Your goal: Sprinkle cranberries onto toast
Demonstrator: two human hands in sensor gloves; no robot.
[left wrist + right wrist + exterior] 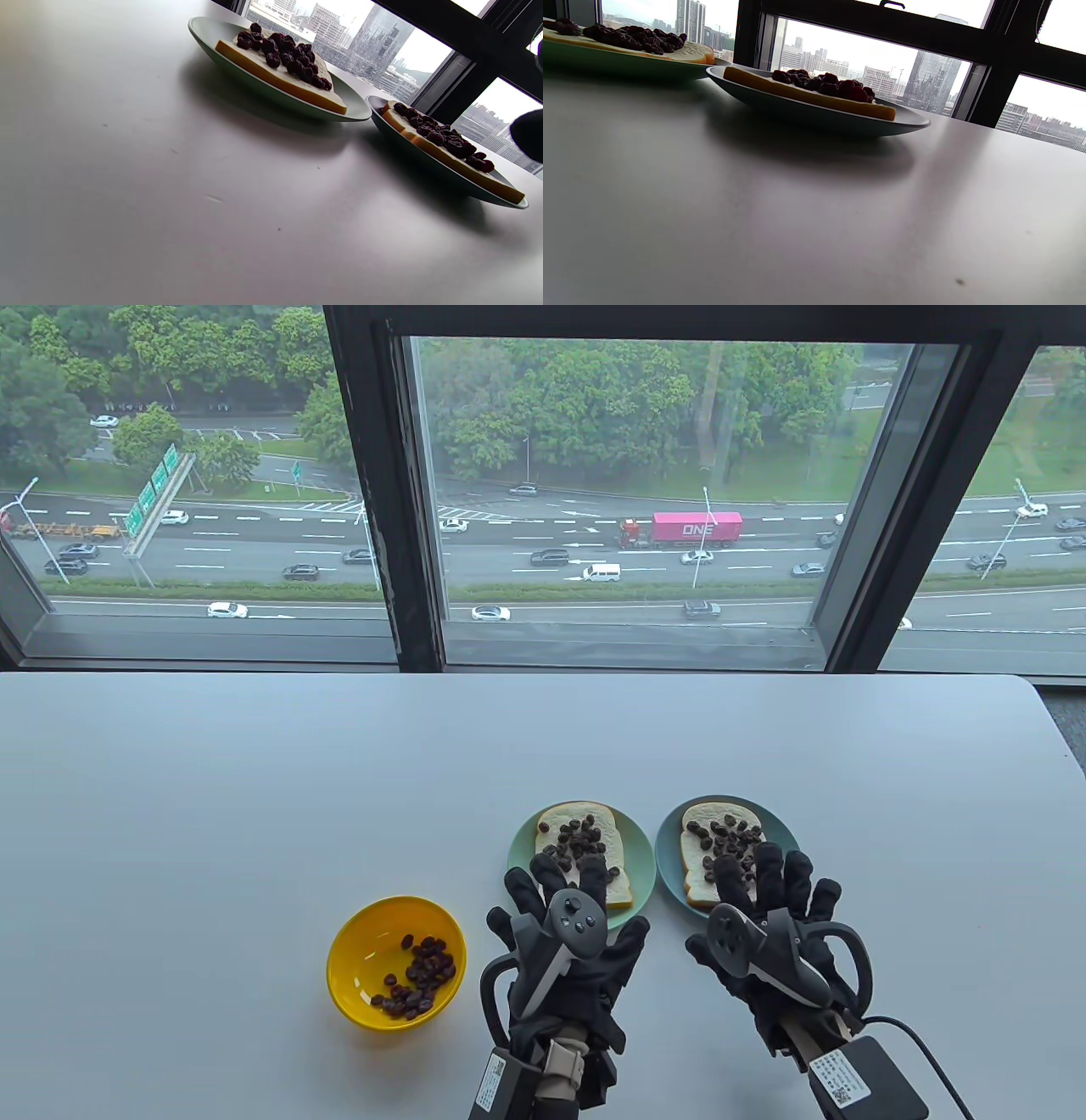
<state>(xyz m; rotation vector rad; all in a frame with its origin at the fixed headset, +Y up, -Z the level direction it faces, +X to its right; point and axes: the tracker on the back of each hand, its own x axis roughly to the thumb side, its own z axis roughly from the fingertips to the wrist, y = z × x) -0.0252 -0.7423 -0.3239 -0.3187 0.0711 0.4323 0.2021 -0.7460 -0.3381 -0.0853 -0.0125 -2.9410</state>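
Observation:
Two slices of toast lie on plates, each with dried cranberries on top. The left toast (556,824) is on a green plate (519,848), the right toast (696,861) on a blue plate (666,848). A yellow bowl (356,933) to the left holds more cranberries (417,976). My left hand (564,916) lies palm down with fingers spread, its fingertips over the near edge of the green plate. My right hand (768,916) lies the same way over the near edge of the blue plate. Both hold nothing. The left wrist view shows both topped toasts (288,82) (449,163); the right wrist view shows the blue plate (797,114).
The white table (254,780) ends at a window sill at the back and at a rounded corner on the right. A cable and a black box (874,1077) trail from my right wrist at the bottom right.

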